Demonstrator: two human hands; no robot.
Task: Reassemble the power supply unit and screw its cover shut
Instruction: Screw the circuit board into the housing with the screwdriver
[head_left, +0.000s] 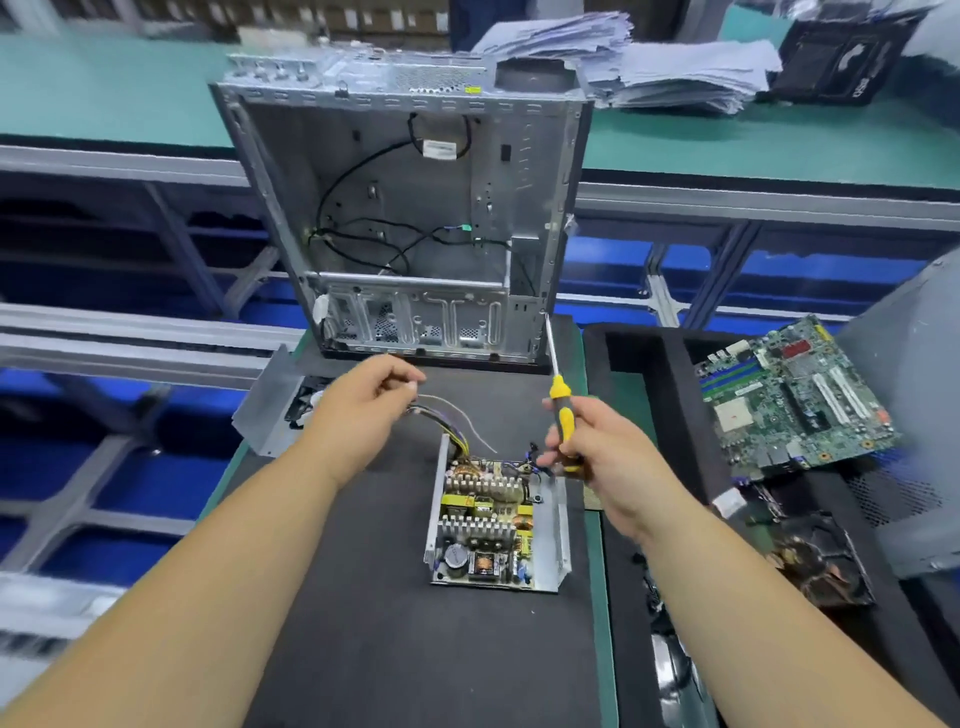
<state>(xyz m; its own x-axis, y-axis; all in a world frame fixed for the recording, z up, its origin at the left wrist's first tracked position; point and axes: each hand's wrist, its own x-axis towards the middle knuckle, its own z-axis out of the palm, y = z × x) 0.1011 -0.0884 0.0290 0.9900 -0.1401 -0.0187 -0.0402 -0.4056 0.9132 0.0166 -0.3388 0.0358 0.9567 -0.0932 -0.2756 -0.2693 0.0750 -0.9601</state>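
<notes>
Beyond my hands stands an open computer case (415, 208). Right of them, a green motherboard (795, 395); stacked papers (675, 62) farther back.

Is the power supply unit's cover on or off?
Off: the power supply unit lies open-topped on the mat, its heatsinks and coils exposed.
</notes>
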